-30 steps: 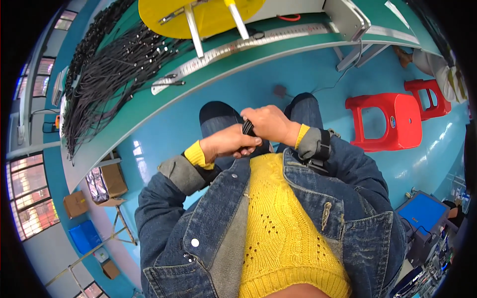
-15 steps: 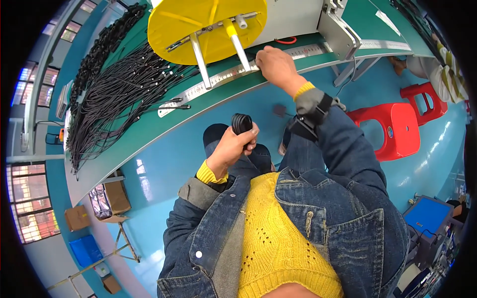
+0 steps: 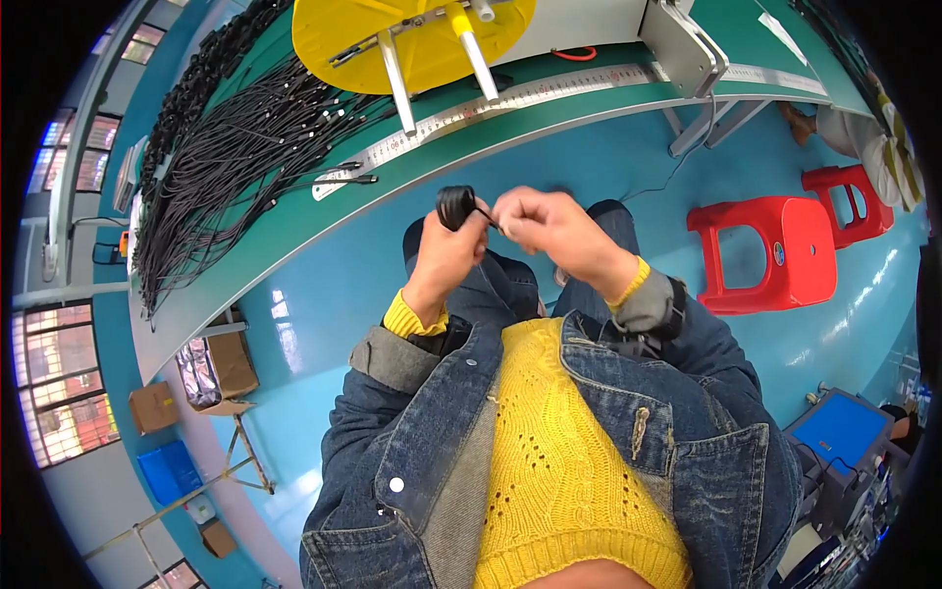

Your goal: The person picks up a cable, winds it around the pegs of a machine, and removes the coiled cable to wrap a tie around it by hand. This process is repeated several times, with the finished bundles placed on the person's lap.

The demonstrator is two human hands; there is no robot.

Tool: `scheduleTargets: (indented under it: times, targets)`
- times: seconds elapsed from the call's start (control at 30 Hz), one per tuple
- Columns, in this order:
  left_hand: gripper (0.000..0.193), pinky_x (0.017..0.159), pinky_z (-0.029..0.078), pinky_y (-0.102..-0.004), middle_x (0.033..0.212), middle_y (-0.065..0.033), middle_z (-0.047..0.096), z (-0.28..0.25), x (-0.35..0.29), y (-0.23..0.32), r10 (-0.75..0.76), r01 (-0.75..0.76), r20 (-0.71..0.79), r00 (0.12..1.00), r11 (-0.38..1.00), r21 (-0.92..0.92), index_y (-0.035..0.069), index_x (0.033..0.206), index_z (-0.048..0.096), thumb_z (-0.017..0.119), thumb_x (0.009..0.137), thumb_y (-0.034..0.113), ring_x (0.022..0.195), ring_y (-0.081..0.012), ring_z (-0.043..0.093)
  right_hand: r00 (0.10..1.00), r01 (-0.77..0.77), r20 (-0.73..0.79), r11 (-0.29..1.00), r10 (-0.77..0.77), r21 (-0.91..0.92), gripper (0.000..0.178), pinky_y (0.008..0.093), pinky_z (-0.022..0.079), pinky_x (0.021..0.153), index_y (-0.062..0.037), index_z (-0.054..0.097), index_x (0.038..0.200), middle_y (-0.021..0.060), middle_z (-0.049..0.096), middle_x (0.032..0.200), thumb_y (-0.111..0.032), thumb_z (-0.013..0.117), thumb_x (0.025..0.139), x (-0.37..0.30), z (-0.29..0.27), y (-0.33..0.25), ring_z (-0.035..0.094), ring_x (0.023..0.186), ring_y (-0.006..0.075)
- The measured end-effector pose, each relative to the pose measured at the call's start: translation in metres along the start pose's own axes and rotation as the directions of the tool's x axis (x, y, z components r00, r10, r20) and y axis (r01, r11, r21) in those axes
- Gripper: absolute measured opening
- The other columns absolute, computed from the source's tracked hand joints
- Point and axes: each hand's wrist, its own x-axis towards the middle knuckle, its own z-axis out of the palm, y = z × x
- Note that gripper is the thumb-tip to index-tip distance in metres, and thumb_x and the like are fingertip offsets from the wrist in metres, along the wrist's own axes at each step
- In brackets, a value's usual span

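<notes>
In front of the long green counter [image 3: 751, 49], our left hand [image 3: 448, 257] is clamping the coiled black cable [image 3: 455, 208]; our right hand [image 3: 559, 231] is seemingly pinching its thin strand [image 3: 490, 220]. Probably we are winding, and the next turn is requiring steady holding.

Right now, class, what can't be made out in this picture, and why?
All in the head view:
Coiled black cable: lower part hidden by the left hand.
Right hand: fingertip grip too small and blurred to tell.
Yellow disc: top cut off by the upper edge.
Ruler: fine markings too small to read.
</notes>
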Motion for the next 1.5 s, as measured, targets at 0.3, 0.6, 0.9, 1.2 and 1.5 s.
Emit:
scheduleTargets:
  times: [0.3, 0.6, 0.9, 1.2, 1.5]
  targets:
    - [0.012, 0.041, 0.034, -0.0213, 0.057, 0.001, 0.048, 0.0, -0.015, 0.002, -0.046, 0.031, 0.218, 0.975, 0.997, 0.074, 0.004, 0.082, 0.055, 0.059, 0.082, 0.015, 0.046, -0.0065, 0.045, 0.847, -0.531, 0.178, 0.819, 0.501, 0.219, 0.017, 0.0186, 0.04, 0.046, -0.0032, 0.059, 0.101, -0.0016, 0.054, 0.066, -0.01, 0.05, 0.087, -0.017, -0.013, -0.023, 0.047, 0.052, 0.0039]
    - [0.012, 0.042, 0.033, -0.0221, 0.058, 0.0016, 0.049, 0.011, -0.012, 0.0, -0.104, 0.011, 0.263, 0.959, 0.943, 0.332, 0.004, 0.079, 0.056, 0.06, 0.081, 0.014, 0.047, -0.0062, 0.043, 0.937, 0.206, 0.339, 0.646, 0.087, -0.735, 0.045, 0.0246, 0.042, 0.045, -0.0036, 0.051, 0.114, 0.005, 0.06, 0.07, -0.014, 0.068, 0.073, 0.022, -0.014, -0.054, 0.056, 0.058, 0.009]
    - [0.013, 0.046, 0.037, -0.0229, 0.064, 0.0006, 0.054, -0.006, -0.017, 0.007, -0.132, 0.136, 0.226, 0.965, 0.991, -0.001, 0.002, 0.083, 0.058, 0.064, 0.075, 0.011, 0.054, -0.0063, 0.047, 0.887, -0.455, 0.08, 0.83, 0.456, 0.323, 0.032, 0.0363, 0.045, 0.049, -0.0014, 0.051, 0.096, 0.0105, 0.06, 0.068, -0.019, 0.066, 0.074, 0.016, -0.02, -0.013, 0.061, 0.064, 0.0264]
    - [0.017, 0.045, 0.036, -0.022, 0.064, -0.001, 0.054, 0.015, -0.013, -0.009, 0.216, -0.302, 0.256, 0.942, 0.88, 0.367, 0.002, 0.086, 0.058, 0.065, 0.073, 0.01, 0.055, -0.006, 0.049, 0.995, 0.095, 0.103, 0.407, -0.003, -0.908, 0.038, 0.0413, 0.048, 0.055, 0.0039, 0.058, 0.081, 0.02, 0.06, 0.067, -0.034, 0.055, 0.082, 0.022, 0.021, -0.035, 0.06, 0.063, 0.0334]
    - [0.033, 0.04, 0.03, -0.0191, 0.066, -0.0032, 0.05, -0.021, -0.005, -0.033, -0.38, 0.447, 0.461, 0.802, 0.894, -0.041, 0.006, 0.104, 0.055, 0.062, 0.081, 0.029, 0.052, -0.0081, 0.042, 0.987, -0.16, -0.098, 0.666, 0.129, -0.729, 0.046, 0.0336, 0.042, 0.047, 0.0038, 0.059, 0.081, 0.0124, 0.055, 0.054, -0.042, 0.052, 0.084, 0.037, 0.008, 0.005, 0.054, 0.047, 0.0238]
